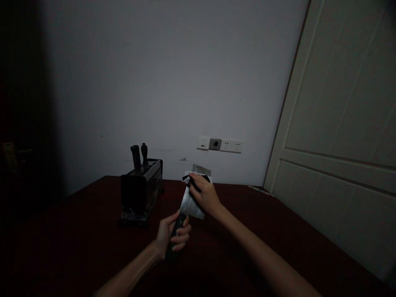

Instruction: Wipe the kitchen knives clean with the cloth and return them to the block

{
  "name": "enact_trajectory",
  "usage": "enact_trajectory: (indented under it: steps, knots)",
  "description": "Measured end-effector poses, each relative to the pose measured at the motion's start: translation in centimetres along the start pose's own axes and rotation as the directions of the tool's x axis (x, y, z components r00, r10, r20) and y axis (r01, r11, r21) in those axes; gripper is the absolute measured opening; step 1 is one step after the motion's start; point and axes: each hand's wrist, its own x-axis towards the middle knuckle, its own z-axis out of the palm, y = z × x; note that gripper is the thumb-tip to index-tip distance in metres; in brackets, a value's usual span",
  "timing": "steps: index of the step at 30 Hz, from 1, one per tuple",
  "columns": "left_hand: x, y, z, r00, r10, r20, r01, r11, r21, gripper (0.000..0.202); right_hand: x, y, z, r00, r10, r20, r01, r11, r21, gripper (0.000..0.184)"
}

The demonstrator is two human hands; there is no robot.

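Cleaver in left-hand grip, cloth under right hand on the blade

Left hand point(165, 234): fingers curled closed around the dark handle point(173, 243) of a cleaver point(188, 205). Grip well closed, with the handle filling it. Blade runs up and away from this grip, tilted, its broad face showing to the camera; the whole tool is held over the tabletop.

Right hand point(206, 196): ahead of and to the right of the left-hand grip, laid over a black-and-white piece, apparently a cloth point(186, 177), which lies across the blade. Fingers extended over the cloth with a slight bend; thumb hidden. Cannot tell how far this hand is closed, or whether the cloth also wraps behind the blade. Bare metal is visible on both sides of the cloth: toward the handle and at the far end.

Surroundings: knife block point(142, 185) ahead and to the left of the left-hand grip, apart from both hands; two dark handles point(135, 156) project from its top. Dark red table point(278, 231) below both hands. Wall plates with sockets point(231, 145) beyond the cleaver, on a pale wall point(173, 82). Panelled door point(334, 123) well off to the right. Light dim.
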Motion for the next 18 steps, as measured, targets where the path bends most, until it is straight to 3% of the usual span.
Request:
enact_trajectory:
  steps: [5, 13, 18]
  knots:
    - [-0.1, -0.3, 0.2, 0.996, -0.084, -0.016, 0.084, 0.996, -0.009, 0.031, 2.1, 2.7, -1.0, 0.99, 0.093, -0.106, -0.102, 0.991, -0.081, 0.032]
    - [-0.3, -0.1, -0.1, 1.0, -0.028, -0.008, 0.028, 0.999, -0.028, 0.03, -3.9, -0.8, -0.5, 0.999, -0.014, 0.052, 0.015, 1.0, -0.012, 0.035]
    - [-0.2, -0.2, 0.4, 0.999, -0.046, 0.007, 0.046, 0.998, -0.04, 0.031, -1.5, 2.0, -2.5, 1.0, 0.016, -0.008, -0.016, 0.997, -0.075, 0.035]
